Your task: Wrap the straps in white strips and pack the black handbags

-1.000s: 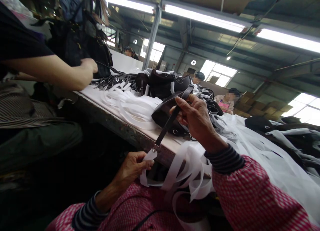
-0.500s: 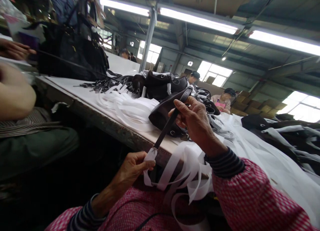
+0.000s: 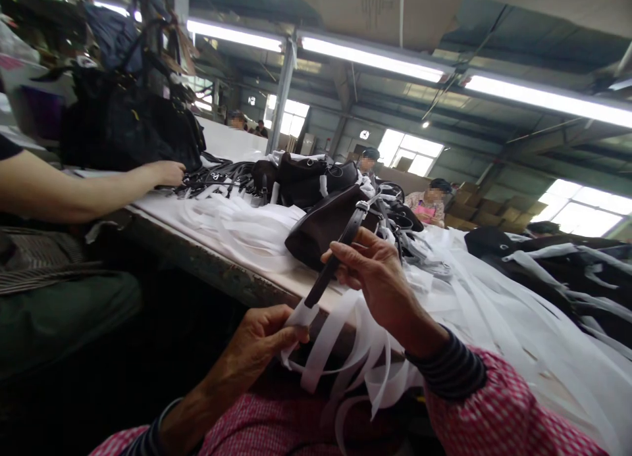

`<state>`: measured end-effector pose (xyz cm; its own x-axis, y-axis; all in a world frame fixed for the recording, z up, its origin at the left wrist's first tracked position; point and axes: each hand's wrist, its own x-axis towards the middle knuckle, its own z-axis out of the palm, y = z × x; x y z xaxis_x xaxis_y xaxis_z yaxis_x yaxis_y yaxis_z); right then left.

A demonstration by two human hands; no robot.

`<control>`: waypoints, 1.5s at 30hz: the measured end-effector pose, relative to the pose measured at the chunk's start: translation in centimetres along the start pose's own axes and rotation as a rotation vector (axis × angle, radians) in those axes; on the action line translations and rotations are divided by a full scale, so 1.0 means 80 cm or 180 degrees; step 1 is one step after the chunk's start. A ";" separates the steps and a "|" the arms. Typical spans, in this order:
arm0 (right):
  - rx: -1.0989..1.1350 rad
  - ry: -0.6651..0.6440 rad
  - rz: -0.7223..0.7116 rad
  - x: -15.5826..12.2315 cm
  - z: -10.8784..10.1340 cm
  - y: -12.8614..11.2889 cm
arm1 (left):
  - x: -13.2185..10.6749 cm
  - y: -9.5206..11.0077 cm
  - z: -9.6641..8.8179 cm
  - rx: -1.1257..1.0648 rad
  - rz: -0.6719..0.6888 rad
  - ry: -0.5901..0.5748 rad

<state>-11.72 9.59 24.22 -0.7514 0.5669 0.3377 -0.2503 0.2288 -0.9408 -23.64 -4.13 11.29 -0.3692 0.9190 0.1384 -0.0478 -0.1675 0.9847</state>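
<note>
Head view: over the last second, the lower end of the strap [image 3: 320, 281] has gone out of sight at the white strip [image 3: 302, 314]. Its metal fitting showed just above the strip a second ago and no longer does. For the work in hand, I judge that this end is now covered; whether the strip is wrapped around it or is a tube over it, I cannot tell. At the upper end, the buckle [image 3: 362, 206] now stands clear above the right hand [image 3: 372, 265], more fully seen than before. The strap is held slantwise between both hands, above the near edge of the worktop [image 3: 269, 281] and in front of the bag [image 3: 316, 229].

The right fingers are nearly together, thumb and forefinger pinching the strap below the buckle, the others curled. The left hand [image 3: 266, 337] has its fingers narrowed on the strip, thumb on top, just below where the strap disappears. Loose loops [image 3: 340, 337] of white hang beside it. Farther left, a co-worker's hand [image 3: 170, 173], out by the left edge half a second ago, now reaches the pile of straps [image 3: 222, 179].
</note>
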 end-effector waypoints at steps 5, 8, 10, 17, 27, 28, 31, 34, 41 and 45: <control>0.0139 -0.0238 0.0236 -0.035 0.011 0.026 | -0.013 0.002 -0.006 -0.0090 -0.0258 -0.0053; 0.0369 -0.0347 0.0573 -0.044 0.013 0.040 | -0.031 -0.006 -0.011 -0.0073 -0.0488 -0.0087; 0.0580 -0.0340 0.0868 -0.040 0.011 0.047 | -0.044 -0.014 -0.014 -0.0058 -0.0602 -0.0105; 0.1015 -0.0478 0.1680 -0.009 0.000 0.059 | -0.062 -0.030 -0.021 -0.0189 -0.0766 -0.0004; -0.0181 -0.1688 0.1047 -0.063 -0.002 0.066 | -0.053 -0.011 -0.009 -0.0394 -0.0541 -0.0262; -0.0052 -0.1628 0.1182 -0.063 -0.006 0.071 | -0.054 -0.011 -0.007 -0.0344 -0.0508 -0.0254; 0.0425 -0.1047 0.1501 -0.056 -0.024 0.082 | -0.056 -0.016 -0.007 -0.0068 -0.0452 -0.0134; 0.0606 -0.0665 0.1500 -0.047 -0.036 0.078 | -0.057 -0.021 -0.009 0.0168 -0.0533 -0.0080; 0.0739 -0.0901 0.1294 -0.042 -0.020 0.060 | -0.045 -0.022 -0.005 -0.0208 -0.0570 -0.0235; 0.0806 -0.0520 0.1557 -0.045 -0.012 0.062 | -0.041 -0.023 0.000 -0.0443 -0.0552 -0.0258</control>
<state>-9.63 9.47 18.35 -0.8961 0.4248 -0.1288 0.0269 -0.2376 -0.9710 -22.38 -6.86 9.02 -0.2688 0.9630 -0.0180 -0.2336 -0.0471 0.9712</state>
